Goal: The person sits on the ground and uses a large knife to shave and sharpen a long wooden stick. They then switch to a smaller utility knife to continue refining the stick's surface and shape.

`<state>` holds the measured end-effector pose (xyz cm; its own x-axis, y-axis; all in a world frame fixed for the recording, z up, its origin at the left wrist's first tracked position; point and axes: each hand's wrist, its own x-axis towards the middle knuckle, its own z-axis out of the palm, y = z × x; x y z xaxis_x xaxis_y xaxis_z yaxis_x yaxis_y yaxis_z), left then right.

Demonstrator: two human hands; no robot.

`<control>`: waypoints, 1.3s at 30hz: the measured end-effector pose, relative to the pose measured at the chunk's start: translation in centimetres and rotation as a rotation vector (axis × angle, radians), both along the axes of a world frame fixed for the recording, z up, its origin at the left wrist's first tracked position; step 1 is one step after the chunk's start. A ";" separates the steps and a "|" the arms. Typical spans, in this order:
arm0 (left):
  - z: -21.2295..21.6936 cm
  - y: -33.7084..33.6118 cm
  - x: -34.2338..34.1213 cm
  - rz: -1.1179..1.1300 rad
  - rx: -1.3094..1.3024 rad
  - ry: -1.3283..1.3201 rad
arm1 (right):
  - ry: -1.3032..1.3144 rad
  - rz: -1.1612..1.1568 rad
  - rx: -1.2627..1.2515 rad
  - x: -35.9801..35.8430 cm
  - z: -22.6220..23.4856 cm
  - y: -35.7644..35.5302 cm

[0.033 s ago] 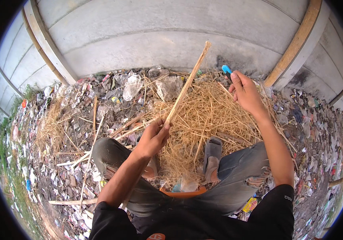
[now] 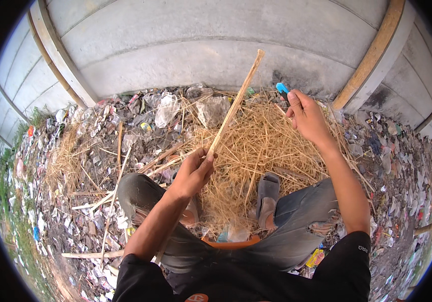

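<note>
My left hand [image 2: 194, 173] pinches the lower end of a long pale strip of split bamboo or wood [image 2: 237, 103], which slants up and away to the right. Farther off on the right, my right hand [image 2: 306, 115] is closed around a small blue-and-black hand tool [image 2: 282, 89]. Its blue end sticks out beyond the thumb; the rest is hidden in the fist, so its exact kind is unclear. The tool is apart from the strip. Beneath both hands lies a heap of straw-like shavings [image 2: 271, 136], spread between my feet and the wall.
A grey concrete panel wall [image 2: 201, 60] stands ahead, with a wooden post [image 2: 374, 55] at the right. A pale rock [image 2: 212, 110] rests by the heap. Litter [image 2: 80, 216] covers the ground, with long sticks [image 2: 110, 214] at the left. My sandalled foot [image 2: 267, 199] borders the shavings.
My right hand and the blue-and-black tool have shifted slightly left. The strip's far end has risen a little; my left hand keeps its pinch.
</note>
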<state>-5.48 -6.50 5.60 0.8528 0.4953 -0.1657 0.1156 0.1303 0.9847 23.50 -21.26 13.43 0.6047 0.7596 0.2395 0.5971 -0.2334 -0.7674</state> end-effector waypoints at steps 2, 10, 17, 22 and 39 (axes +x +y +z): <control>0.7 0.0 0.4 0.019 -0.050 -0.036 | 0.008 0.040 0.011 0.3 -0.3 0.6; 0.2 -0.3 1.7 0.036 -0.010 -0.070 | 0.195 0.180 -0.040 -0.8 -0.5 1.1; -0.6 -0.2 1.4 0.021 -0.023 -0.107 | 0.386 0.246 0.034 0.8 -1.8 0.8; -0.3 -0.1 1.3 0.032 0.013 -0.109 | 0.367 0.194 0.113 0.3 -1.5 0.7; -0.9 0.1 1.2 0.029 -0.002 -0.093 | 0.513 0.152 0.027 0.7 -1.6 0.5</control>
